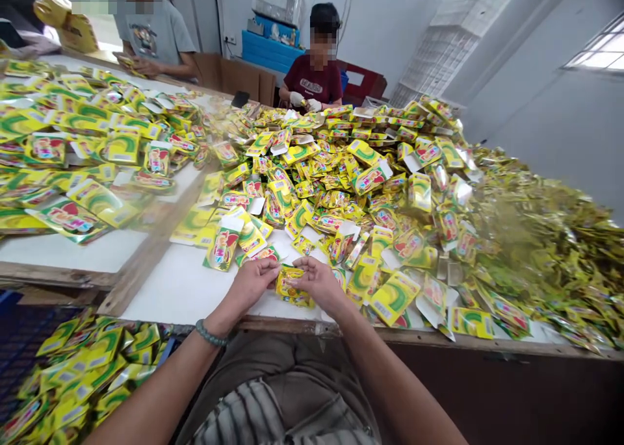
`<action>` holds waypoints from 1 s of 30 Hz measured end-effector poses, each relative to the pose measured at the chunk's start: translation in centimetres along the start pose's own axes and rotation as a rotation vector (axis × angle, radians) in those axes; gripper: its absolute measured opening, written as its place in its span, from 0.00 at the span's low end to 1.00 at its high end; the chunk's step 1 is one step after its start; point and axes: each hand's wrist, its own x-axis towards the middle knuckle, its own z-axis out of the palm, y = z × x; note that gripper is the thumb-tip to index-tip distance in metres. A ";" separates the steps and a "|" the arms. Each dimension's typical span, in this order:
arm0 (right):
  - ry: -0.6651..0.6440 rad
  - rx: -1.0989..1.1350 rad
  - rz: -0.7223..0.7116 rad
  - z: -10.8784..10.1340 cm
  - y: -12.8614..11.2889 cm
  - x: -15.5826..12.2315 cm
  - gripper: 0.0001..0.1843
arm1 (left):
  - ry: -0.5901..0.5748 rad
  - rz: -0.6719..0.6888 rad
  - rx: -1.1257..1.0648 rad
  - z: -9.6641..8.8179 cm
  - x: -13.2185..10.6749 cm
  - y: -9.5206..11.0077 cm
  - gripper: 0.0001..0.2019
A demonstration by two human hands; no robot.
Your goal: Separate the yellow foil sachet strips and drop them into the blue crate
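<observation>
A small yellow packet (291,288) is between my two hands, just above the white tabletop (168,289) near its front edge. My left hand (254,281) pinches the packet's left side between thumb and fingers. From the right, my right hand (319,284) grips it, with the thumb lying across its front. Flat yellow and green cartons lie close around, among them an upright-lying carton (223,243) beyond my left hand and another carton (394,297) right of my right hand. Some cartons have white flaps standing open. The undersides of my fingers are hidden.
A large heap of cartons and packets (336,165) covers the table's middle; loose packets (550,237) pile up at right. A wooden divider (156,243) runs along the left. A blue crate (19,341) with cartons stands lower left. Two people (312,75) work across the table.
</observation>
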 end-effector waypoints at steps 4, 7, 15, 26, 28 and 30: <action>0.104 -0.265 -0.050 0.4 0.6 -0.9 0.15 | 0.134 -0.037 0.040 -0.3 -0.8 0.1 0.17; 0.118 -0.165 -0.078 0.6 0.9 -0.8 0.12 | 0.099 -0.030 0.059 -0.1 -1.0 -0.1 0.17; 0.281 -0.083 -0.187 -0.3 1.0 0.1 0.15 | 0.110 0.065 0.308 -0.2 0.5 -1.4 0.11; 0.112 -0.462 -0.516 0.2 -1.7 -1.4 0.08 | 0.032 0.057 -0.163 -2.2 -3.0 0.8 0.19; 0.118 -0.542 -0.547 1.1 -1.6 -1.3 0.10 | 0.026 0.025 -0.270 -1.6 -3.8 1.2 0.19; 0.139 -0.603 -0.553 1.5 -1.4 -1.4 0.11 | 0.042 0.026 -0.303 -1.0 -4.3 1.3 0.20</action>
